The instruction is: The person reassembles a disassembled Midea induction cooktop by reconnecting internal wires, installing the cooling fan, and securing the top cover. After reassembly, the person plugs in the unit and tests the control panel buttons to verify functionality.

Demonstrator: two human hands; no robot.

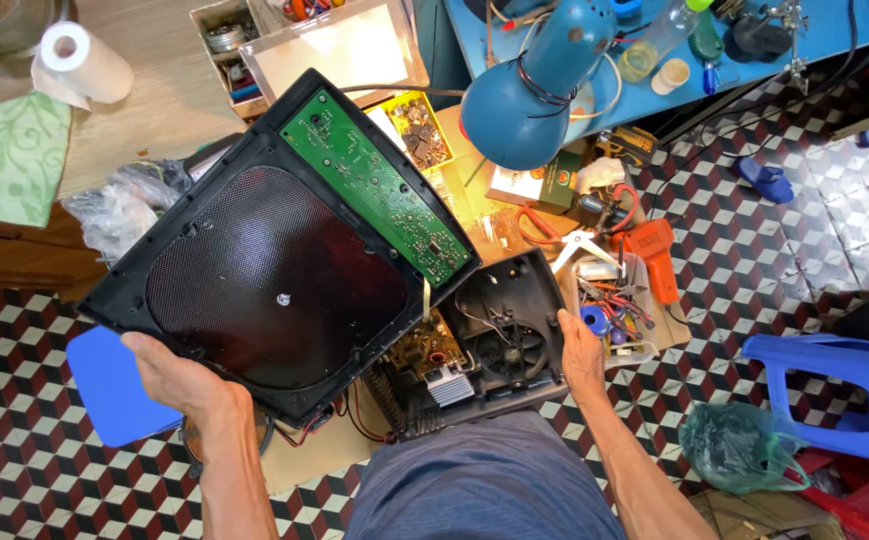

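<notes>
My left hand grips the near edge of a large black cooker top panel, tilted up and turned underside toward me. A long green circuit board runs along the panel's far right edge. A pale ribbon cable hangs from the panel into the black base housing below, where a fan, a heat sink and another board show. My right hand rests on the right rim of that base, which sits in front of my lap. A copper coil peeks out under my left wrist.
A blue desk lamp hangs over the work spot. Right of the base lie scissors, an orange glue gun and a clear tray of small parts. A blue stool, a green plastic bag and a parts box stand around on the patterned tile floor.
</notes>
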